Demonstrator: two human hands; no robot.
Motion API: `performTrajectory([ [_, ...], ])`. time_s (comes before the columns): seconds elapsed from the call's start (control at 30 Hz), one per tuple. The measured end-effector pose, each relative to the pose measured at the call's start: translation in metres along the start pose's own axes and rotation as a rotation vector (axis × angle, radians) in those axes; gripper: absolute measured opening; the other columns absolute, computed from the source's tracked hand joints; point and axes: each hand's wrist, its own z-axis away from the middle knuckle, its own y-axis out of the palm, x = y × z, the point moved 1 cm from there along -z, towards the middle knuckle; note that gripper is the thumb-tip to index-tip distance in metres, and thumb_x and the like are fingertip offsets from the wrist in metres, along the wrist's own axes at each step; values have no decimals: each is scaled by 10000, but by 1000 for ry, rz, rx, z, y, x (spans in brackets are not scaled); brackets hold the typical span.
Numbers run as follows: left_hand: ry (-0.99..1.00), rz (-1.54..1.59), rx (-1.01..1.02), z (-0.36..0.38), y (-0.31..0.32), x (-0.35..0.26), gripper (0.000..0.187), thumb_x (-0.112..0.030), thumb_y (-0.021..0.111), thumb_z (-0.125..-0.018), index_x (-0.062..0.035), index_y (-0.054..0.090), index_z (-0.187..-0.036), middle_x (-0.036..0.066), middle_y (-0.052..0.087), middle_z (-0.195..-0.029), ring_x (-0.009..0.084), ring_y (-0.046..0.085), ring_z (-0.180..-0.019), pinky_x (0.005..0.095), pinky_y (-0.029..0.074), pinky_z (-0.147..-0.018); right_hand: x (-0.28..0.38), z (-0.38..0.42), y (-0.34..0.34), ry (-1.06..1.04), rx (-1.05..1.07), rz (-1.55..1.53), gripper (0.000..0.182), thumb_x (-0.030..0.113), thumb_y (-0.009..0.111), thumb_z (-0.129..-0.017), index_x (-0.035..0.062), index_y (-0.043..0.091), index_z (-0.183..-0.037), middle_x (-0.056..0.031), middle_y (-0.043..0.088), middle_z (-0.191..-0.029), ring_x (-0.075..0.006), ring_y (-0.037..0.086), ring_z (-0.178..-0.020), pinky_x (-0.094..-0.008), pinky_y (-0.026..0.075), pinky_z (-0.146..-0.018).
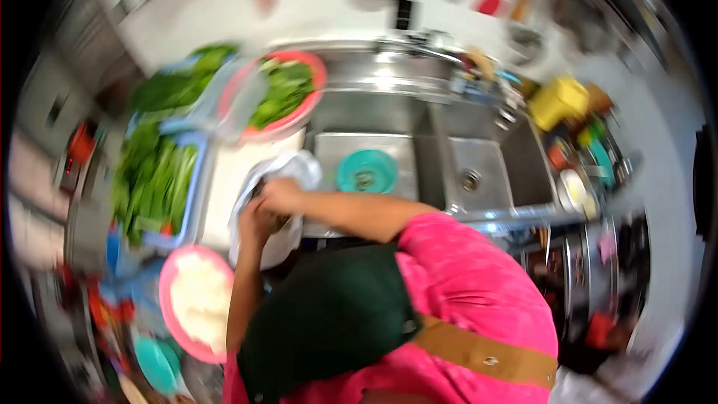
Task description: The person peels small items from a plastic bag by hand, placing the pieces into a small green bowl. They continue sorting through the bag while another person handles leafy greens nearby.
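A white plastic bag (299, 172) lies on the pale board left of the sink, its mouth open. My right hand (282, 197) is over the bag, fingers bent and closed together on something dark that I cannot make out. Close beside it, my left hand (254, 218) is also at the bag's opening, its fingers smeared by motion. Between and below the hands, a dark brownish thing (278, 222) shows partly inside the bag.
Leafy greens fill a blue basket (196, 196) at left and a red-rimmed bowl (318, 78) behind. A pink basin (166, 295) holds something white. A teal bowl (378, 172) sits in the double sink (479, 164); a yellow container (559, 101) stands right.
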Motion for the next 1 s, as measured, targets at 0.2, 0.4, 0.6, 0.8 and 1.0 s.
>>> performTrajectory([
  [0.2,-255,-163,19,-6,-17,-35,136,-154,509,-789,-51,586,-834,156,591,-807,328,558,-775,398,444,-667,-22,-22,8,118,76,-576,144,76,531,-693,-4,619,-612,-51,574,-519,-117,535,-450,-248,423,-437],
  [0.4,-354,-235,-77,2,-23,-34,156,-150,525,-775,-42,606,-852,147,602,-835,318,563,-792,391,447,-698,-32,-24,14,406,294,-946,165,56,557,-715,11,620,-861,-48,596,-633,-122,560,-531,-233,435,-476],
  [0.6,-428,-84,-145,-5,-16,-34,169,-156,521,-770,-28,617,-822,161,599,-849,340,550,-800,393,433,-729,9,-9,-27,-300,221,-220,175,132,569,-713,61,613,-867,-109,599,-659,-243,568,-582,-323,451,-574],
  [0.8,-401,-253,-1,-19,-24,-39,140,-150,516,-776,-36,576,-830,160,573,-814,346,541,-781,402,430,-692,-1,-32,-40,-489,298,-189,175,131,491,-725,15,609,-781,-172,604,-725,-309,575,-636,-379,456,-605],
  [1.0,-336,-286,-77,-28,-35,-48,112,-129,530,-771,-44,582,-822,134,564,-804,323,547,-758,393,439,-679,-4,-53,-36,-107,577,-610,194,75,441,-762,-22,609,-760,-75,623,-649,-118,561,-516,-255,455,-515],
])
